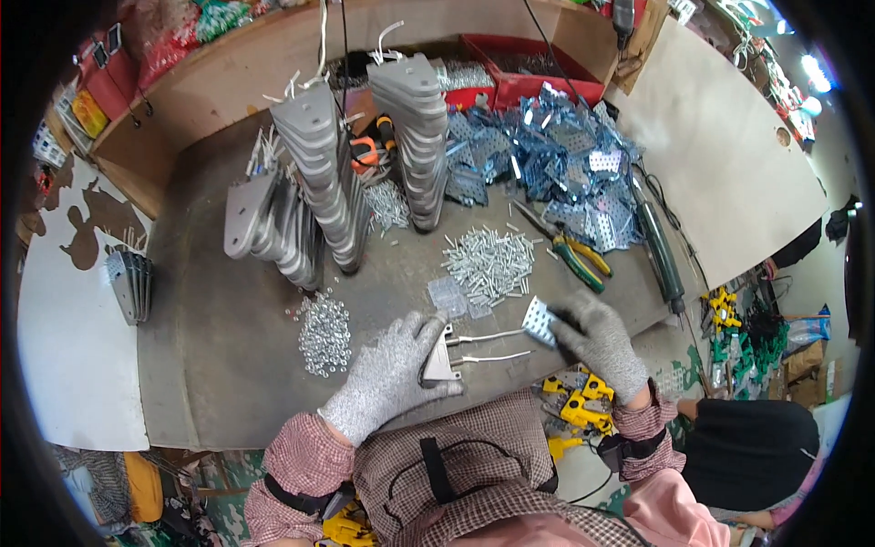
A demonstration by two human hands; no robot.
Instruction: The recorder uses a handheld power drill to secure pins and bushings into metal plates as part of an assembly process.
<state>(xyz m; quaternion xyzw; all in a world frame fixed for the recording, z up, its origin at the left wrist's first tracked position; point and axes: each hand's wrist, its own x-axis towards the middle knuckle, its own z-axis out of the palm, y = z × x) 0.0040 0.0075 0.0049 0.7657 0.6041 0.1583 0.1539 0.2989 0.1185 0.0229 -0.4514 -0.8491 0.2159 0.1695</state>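
My left hand (394, 372), in a grey knit glove, grips a small grey triangular metal housing (439, 357) near the table's front edge. Two pale wires with metal sleeves stick out of the housing toward the right. In my right hand (600, 342), also gloved, a small perforated metal plate (539, 321) is pinched by one end, just beyond the wire tips. Ahead of both hands lies a heap of short metal sleeves (490, 264), with clear plastic squares (447, 296) beside it. A pile of small metal nuts or rings (324, 335) is left of my left hand.
Tall stacks of grey housings (314, 164) stand at the back left. Blue-filmed perforated plates (565, 137) are heaped at the back right, before a red bin (538, 64). Green-yellow pliers (579, 260) and a dark green electric screwdriver (658, 246) lie on the right.
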